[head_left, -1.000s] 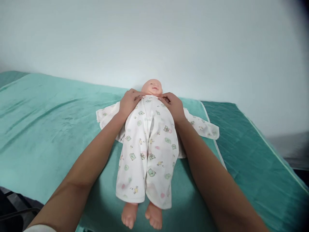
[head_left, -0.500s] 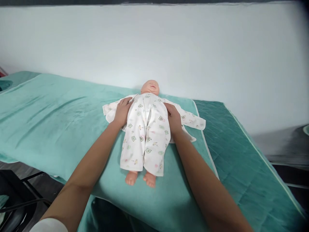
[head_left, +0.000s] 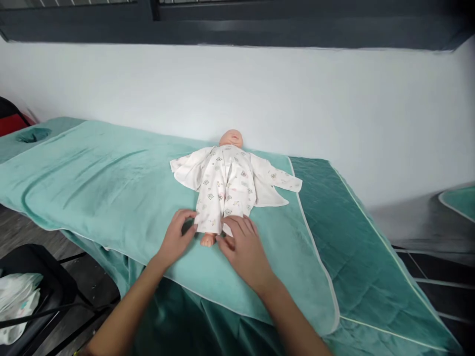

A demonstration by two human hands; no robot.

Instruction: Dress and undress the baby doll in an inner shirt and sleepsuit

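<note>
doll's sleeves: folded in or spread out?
Spread out. Both sleeves of the romper lie flat to either side of the doll on the green towel.

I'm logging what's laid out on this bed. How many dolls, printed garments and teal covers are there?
Baby doll: 1
Printed garments: 1
Teal covers: 2, a light towel and a darker quilt
Total: 4

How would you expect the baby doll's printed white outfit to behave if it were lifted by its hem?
The printed outfit would probably drape limply, since its sleeves lie flat and creased. It looks thin, so likely light. On the plush green blanket it may cling rather than slide.
</note>
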